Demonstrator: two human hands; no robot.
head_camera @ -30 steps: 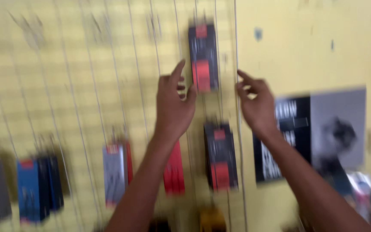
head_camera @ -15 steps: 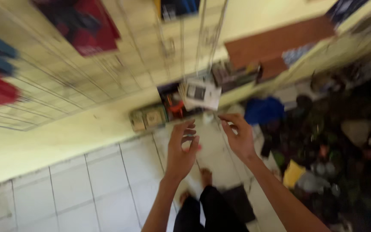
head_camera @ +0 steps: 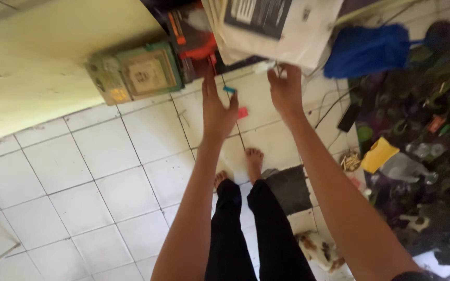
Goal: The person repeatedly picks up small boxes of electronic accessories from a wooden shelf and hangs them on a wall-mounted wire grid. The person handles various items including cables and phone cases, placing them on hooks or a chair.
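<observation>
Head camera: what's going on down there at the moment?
A person stands barefoot on a white tiled floor, both arms stretched down toward a stack of white packets. The right hand touches the stack's lower edge; the left hand is open beside it, holding nothing. A green box lies nearby against the yellow wall.

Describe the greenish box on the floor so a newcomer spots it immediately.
Start at the pale yellow wall where it meets the white tiled floor. The flat, worn green cardboard box lies there, left of the red-and-black package and beyond the left hand. It alone is green, with a square pale panel.
</observation>
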